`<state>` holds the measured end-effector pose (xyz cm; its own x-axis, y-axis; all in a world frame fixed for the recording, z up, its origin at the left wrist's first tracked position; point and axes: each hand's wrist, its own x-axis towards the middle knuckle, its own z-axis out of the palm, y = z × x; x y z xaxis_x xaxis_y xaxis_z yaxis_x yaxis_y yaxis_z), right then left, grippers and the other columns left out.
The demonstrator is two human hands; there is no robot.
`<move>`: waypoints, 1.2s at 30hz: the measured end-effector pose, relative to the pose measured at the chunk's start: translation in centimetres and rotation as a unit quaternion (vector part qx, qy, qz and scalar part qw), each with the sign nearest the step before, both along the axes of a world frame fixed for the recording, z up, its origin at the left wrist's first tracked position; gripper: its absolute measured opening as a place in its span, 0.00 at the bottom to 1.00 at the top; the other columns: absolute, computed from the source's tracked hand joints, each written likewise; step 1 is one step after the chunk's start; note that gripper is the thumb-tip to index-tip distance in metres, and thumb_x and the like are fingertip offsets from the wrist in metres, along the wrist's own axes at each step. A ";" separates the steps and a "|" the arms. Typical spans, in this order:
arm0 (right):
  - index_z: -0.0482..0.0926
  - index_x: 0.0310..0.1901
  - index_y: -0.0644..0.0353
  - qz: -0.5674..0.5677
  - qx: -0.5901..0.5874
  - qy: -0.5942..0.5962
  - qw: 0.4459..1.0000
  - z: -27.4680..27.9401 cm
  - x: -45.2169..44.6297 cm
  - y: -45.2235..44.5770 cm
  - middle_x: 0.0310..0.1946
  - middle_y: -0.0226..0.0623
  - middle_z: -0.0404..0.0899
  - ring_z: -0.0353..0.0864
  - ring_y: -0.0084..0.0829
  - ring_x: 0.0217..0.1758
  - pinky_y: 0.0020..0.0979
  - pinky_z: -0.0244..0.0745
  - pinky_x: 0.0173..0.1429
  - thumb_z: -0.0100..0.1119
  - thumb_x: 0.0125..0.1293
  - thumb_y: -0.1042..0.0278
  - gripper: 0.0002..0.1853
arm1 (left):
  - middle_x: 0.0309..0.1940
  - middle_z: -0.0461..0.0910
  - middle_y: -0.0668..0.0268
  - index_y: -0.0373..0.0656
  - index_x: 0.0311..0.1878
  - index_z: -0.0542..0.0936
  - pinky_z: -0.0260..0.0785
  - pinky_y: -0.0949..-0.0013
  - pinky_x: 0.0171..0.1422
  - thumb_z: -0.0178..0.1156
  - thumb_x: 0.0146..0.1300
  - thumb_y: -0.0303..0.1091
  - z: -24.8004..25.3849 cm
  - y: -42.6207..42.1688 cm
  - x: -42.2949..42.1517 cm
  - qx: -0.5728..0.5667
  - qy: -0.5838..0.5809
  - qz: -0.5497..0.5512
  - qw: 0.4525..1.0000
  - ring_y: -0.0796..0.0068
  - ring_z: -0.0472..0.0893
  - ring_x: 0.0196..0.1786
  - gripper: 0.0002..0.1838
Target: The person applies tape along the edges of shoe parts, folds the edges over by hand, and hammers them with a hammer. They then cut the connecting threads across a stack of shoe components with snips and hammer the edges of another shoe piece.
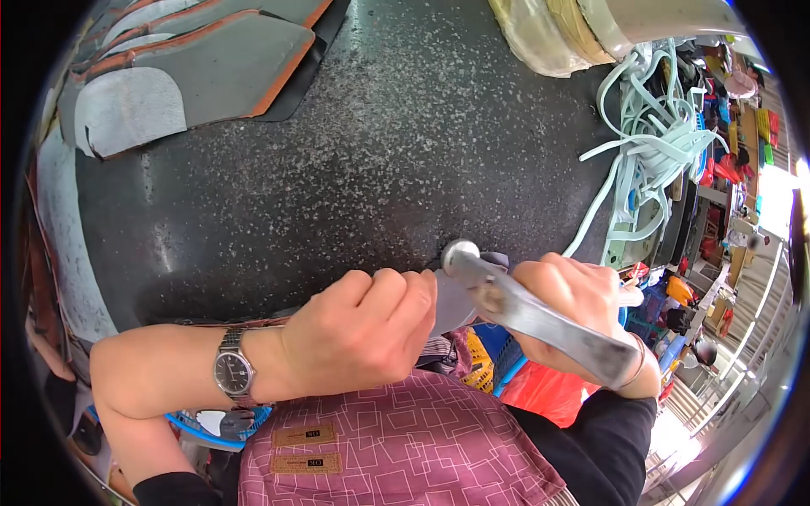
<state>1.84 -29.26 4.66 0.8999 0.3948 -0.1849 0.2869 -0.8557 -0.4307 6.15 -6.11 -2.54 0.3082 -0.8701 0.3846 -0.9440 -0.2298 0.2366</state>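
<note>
Gray piece (453,305) clamped in left hand (363,327), knuckles up; right hand (574,291) fisted round hammer (548,325).

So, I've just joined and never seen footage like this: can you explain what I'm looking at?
There's no robot here, just a person's two bare hands. This single picture comes from a camera on their head, looking forward and down. The left hand, below a wristwatch, grips a grey piece. The right hand holds a metal-headed hammer. On the dark, speckled work surface, grey panels with orange edges lie at upper left. Pale strips are tangled at upper right.
</note>
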 end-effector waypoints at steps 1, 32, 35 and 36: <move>0.76 0.34 0.58 0.004 0.008 -0.008 1.000 -0.5 -0.1 -0.1 0.21 0.32 0.73 0.77 0.34 0.19 0.31 0.68 0.23 0.73 0.49 0.68 0.14 | 0.28 0.73 0.66 0.30 0.35 0.81 0.58 0.74 0.28 0.60 0.51 0.31 0.2 0.0 0.0 0.000 -0.002 -0.001 1.000 0.74 0.71 0.29 0.13; 0.66 0.29 0.55 0.073 -0.042 -0.090 0.992 -0.8 -2.1 4.9 0.18 0.26 0.60 0.72 0.21 0.16 0.28 0.66 0.15 0.62 0.51 0.69 0.11 | 0.28 0.68 0.67 0.43 0.36 0.77 0.71 0.66 0.32 0.62 0.48 0.33 1.9 4.7 0.5 0.091 0.244 0.034 0.965 0.69 0.74 0.31 0.11; 0.77 0.36 0.56 0.051 0.005 -0.030 0.998 -1.6 -2.1 4.3 0.21 0.30 0.69 0.75 0.26 0.17 0.32 0.68 0.17 0.72 0.51 0.63 0.15 | 0.28 0.67 0.68 0.42 0.36 0.77 0.70 0.69 0.30 0.61 0.48 0.32 1.7 6.2 1.2 0.077 0.270 -0.005 0.960 0.71 0.73 0.30 0.11; 0.73 0.34 0.57 0.041 0.047 -0.030 0.998 -1.6 -1.6 4.4 0.20 0.29 0.66 0.73 0.26 0.16 0.31 0.68 0.17 0.68 0.51 0.64 0.13 | 0.27 0.67 0.67 0.41 0.36 0.77 0.70 0.70 0.29 0.61 0.48 0.32 1.7 6.6 0.7 0.077 0.201 -0.008 0.977 0.71 0.73 0.30 0.11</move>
